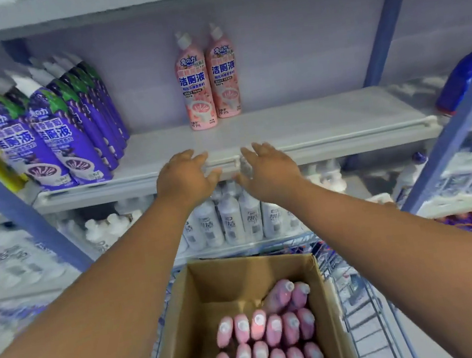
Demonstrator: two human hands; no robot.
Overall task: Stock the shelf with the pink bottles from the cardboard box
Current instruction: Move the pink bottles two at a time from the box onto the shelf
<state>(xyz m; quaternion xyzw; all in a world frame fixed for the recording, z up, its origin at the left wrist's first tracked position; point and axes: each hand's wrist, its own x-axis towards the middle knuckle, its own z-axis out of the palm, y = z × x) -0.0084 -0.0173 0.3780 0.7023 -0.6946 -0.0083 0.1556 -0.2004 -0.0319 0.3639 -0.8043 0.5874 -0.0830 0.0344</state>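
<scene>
Shelf [326,126]: two pink bottles [207,78] upright at back | purple bottles [53,127] left, blue bottle [460,82] right | cardboard box [185,333]: more pink bottles inside, in wire cart [359,297] | left hand [185,176], right hand [267,169]: both empty, fingers spread, at shelf's front edge.

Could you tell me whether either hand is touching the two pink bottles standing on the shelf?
Apart. The head view shows bare shelf between the two pink bottles at the back and the left hand and right hand, both open and empty at the front edge.
</scene>
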